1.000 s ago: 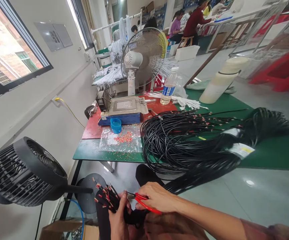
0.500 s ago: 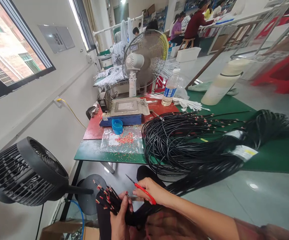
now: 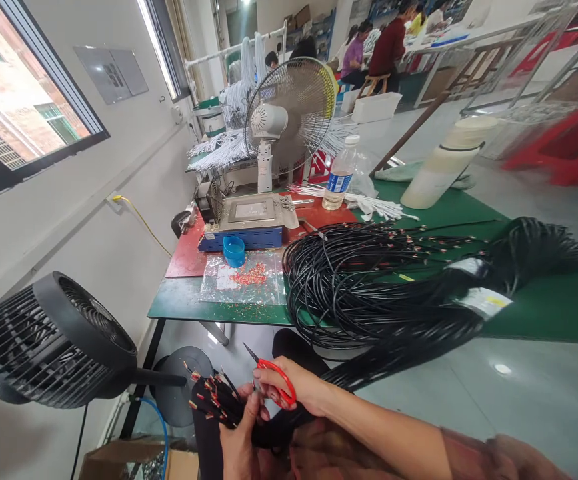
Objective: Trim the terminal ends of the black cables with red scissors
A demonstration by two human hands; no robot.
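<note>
My left hand (image 3: 241,433) is closed around a bundle of black cables (image 3: 216,400) low in the view, above my lap. Red and pale stripped wire ends fan out from the bundle toward the left. A pair of red-handled scissors (image 3: 279,383) is in my right hand (image 3: 293,387), with its dark pointed tip aimed up and left. The fingertips of both hands almost meet beside the cables. Whatever lies between those fingertips is too small to make out. Behind my right wrist, a large heap of black cables (image 3: 349,280) spreads over the green table (image 3: 543,313) and hangs off its edge.
A clear bag with red wire scraps (image 3: 249,275) lies near the table edge, beside a blue cup (image 3: 233,251) and a blue-sided soldering pot (image 3: 241,239). Bottles (image 3: 337,177) and a large fan (image 3: 289,120) stand behind. A black fan (image 3: 59,340) is at left. Other people sit farther back.
The scissors have turned in my right hand; their handles now stand more upright and the tip has shifted slightly up and left. My right hand has come nearer my left, which keeps the cables.
</note>
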